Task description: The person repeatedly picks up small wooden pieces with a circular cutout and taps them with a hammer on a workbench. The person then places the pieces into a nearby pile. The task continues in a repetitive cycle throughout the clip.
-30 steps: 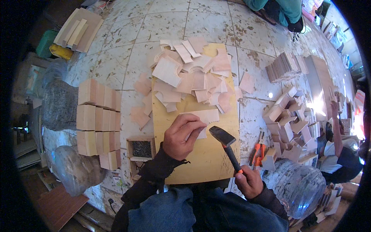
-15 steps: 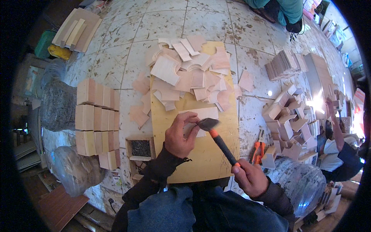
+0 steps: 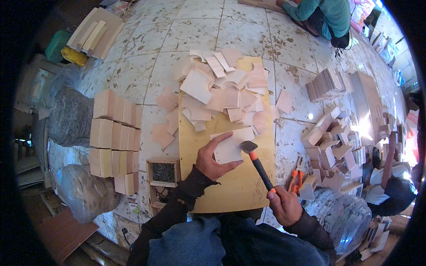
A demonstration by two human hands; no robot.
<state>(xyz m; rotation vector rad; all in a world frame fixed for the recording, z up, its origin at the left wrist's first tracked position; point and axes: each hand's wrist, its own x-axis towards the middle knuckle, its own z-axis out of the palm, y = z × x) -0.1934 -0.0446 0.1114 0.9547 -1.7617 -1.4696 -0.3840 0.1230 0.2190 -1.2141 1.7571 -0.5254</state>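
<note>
My right hand (image 3: 286, 206) grips a hammer (image 3: 262, 170) by its black and orange handle. The hammer's dark metal head is over the right end of a pale flat wooden piece (image 3: 230, 148), where small dark dots show near its edge. My left hand (image 3: 214, 156) is at the left end of that piece, thumb and forefinger spread apart along it. Beneath lies a yellow board (image 3: 235, 190). On its far half is a heap of thin cut-out wooden pieces (image 3: 224, 95), some with curved notches.
Left of the board is a divided wooden box (image 3: 164, 182) of dark nails. Stacked wooden blocks (image 3: 116, 135) stand farther left. On the right lie orange-handled pliers (image 3: 295, 179), assembled wooden parts (image 3: 330, 148) and stacked thin boards (image 3: 326, 84). Another person (image 3: 326, 17) crouches at the far right.
My left thumb and forefinger have gone from pinched together to spread apart on the wooden piece. The hammer head has shifted slightly right. The whole view has moved a little.
</note>
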